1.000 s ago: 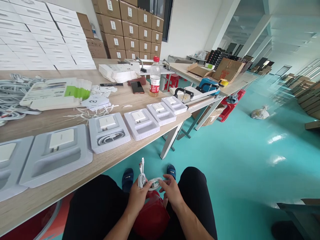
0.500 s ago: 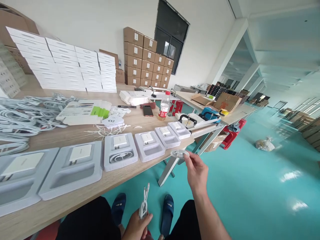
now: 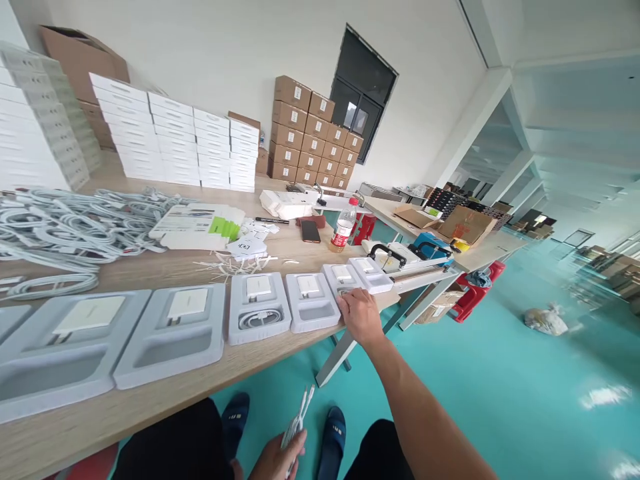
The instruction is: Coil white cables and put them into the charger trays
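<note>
In front of the red-capped bottle [image 3: 344, 228], pale grey trays [image 3: 170, 371], white chargers [image 3: 188, 304], white cables [image 3: 295, 430] and dark blue slippers [image 3: 333, 437] were seen.

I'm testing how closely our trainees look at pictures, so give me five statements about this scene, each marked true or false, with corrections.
1. The left hand holds white cables. True.
2. The phone lies on the floor. False: it lies on the tabletop.
3. The right hand is at a tray near the row's far end. True.
4. The bottle has a blue cap. False: it has a red cap.
5. A coiled cable lies beside a charger in another tray. True.
</note>
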{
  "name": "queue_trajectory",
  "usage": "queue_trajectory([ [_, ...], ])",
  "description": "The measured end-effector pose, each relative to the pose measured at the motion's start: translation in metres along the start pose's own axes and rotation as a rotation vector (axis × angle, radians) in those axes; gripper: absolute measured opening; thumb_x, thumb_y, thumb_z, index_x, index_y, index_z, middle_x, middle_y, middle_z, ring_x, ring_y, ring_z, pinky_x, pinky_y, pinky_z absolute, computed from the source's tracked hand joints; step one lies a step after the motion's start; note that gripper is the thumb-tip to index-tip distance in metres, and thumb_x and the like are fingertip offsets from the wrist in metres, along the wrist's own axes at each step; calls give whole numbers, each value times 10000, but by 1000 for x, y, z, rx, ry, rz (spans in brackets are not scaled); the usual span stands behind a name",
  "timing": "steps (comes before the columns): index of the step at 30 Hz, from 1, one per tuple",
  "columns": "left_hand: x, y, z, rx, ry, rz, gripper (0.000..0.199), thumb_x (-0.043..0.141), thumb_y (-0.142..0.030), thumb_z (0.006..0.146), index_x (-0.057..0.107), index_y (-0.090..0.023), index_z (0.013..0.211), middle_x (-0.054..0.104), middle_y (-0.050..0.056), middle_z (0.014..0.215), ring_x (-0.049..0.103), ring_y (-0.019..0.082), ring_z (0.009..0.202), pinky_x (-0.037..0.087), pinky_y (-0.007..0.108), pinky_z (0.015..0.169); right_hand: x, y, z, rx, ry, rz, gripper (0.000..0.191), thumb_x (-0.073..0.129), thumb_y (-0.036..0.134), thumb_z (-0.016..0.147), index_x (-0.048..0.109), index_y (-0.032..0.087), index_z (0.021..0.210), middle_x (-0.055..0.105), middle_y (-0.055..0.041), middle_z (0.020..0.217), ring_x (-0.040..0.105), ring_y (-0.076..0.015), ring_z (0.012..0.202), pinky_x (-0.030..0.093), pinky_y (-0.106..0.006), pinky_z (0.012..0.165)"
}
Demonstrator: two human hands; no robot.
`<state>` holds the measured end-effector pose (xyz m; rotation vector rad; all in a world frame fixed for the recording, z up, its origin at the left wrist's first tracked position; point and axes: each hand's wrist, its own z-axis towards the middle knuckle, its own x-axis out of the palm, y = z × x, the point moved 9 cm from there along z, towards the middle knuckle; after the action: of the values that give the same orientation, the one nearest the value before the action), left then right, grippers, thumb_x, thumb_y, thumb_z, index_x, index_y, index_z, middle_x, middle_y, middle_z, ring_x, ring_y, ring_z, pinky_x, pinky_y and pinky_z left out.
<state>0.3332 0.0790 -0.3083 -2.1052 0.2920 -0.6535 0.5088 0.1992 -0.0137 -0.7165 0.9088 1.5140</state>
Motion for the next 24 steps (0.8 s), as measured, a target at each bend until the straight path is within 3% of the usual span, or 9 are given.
queue_trajectory([
  [3, 14, -4, -1, -22, 24, -52, 679, 543, -861, 635, 623, -195, 732, 451, -44, 392, 366, 117, 270, 314, 246, 323, -20, -4, -16, -17, -79, 105, 289, 474, 346, 973, 717, 208, 1049, 697, -91, 1075, 589, -234, 1041, 418, -369, 934],
  [6, 19, -11, -7, -30, 38, -141, 723, 468, -854, 703, 642, -159, 798, 476, -45, 421, 295, 68, 274, 237, 207, 325, -41, -22, -62, 149, -292, 370, 336, 443, 396, 970, 702, 199, 1055, 691, -104, 1090, 593, -249, 1063, 431, -410, 959],
  [8, 22, -16, -13, -32, 76, -228, 683, 489, -810, 742, 646, -151, 835, 530, -33, 468, 333, 59, 304, 255, 195, 347, -22, -38, -109, 383, -267, 551, 353, 462, 462, 947, 698, 205, 1005, 703, -96, 1034, 618, -252, 997, 470, -394, 887],
  [10, 25, -21, -18, -34, 115, -294, 619, 558, -752, 754, 647, -149, 858, 606, -2, 542, 450, 80, 364, 326, 196, 379, 21, -43, -161, 614, -92, 715, 404, 537, 542, 881, 690, 191, 1008, 714, -106, 1007, 635, -264, 934, 493, -381, 821],
  [13, 26, -22, -21, -65, 128, -278, 535, 648, -657, 764, 647, -138, 892, 689, 51, 665, 594, 123, 488, 400, 195, 419, 90, -21, -234, 809, 227, 973, 566, 629, 627, 774, 679, 156, 1085, 719, -119, 975, 641, -250, 817, 498, -341, 674],
  [15, 31, -18, -20, -117, 149, -223, 524, 678, -623, 765, 647, -129, 936, 714, 78, 723, 646, 146, 559, 433, 196, 446, 118, -2, -263, 866, 348, 1121, 575, 641, 627, 774, 679, 163, 1111, 715, -87, 901, 615, -206, 719, 452, -291, 572],
  [20, 36, -8, -16, -218, 130, -135, 529, 713, -597, 749, 656, -118, 966, 703, 80, 776, 667, 158, 617, 491, 217, 500, 123, 2, -272, 984, 224, 1318, 361, 796, 497, 677, 697, 158, 753, 647, 2, 669, 491, -103, 561, 377, -239, 538],
  [24, 28, -10, -14, -217, 22, -154, 518, 681, -637, 752, 650, -152, 928, 667, 42, 797, 664, 166, 645, 501, 231, 494, 125, -2, -274, 1054, 193, 1447, 374, 822, 475, 643, 624, 167, 717, 574, 46, 529, 374, -61, 438, 282, -225, 460],
])
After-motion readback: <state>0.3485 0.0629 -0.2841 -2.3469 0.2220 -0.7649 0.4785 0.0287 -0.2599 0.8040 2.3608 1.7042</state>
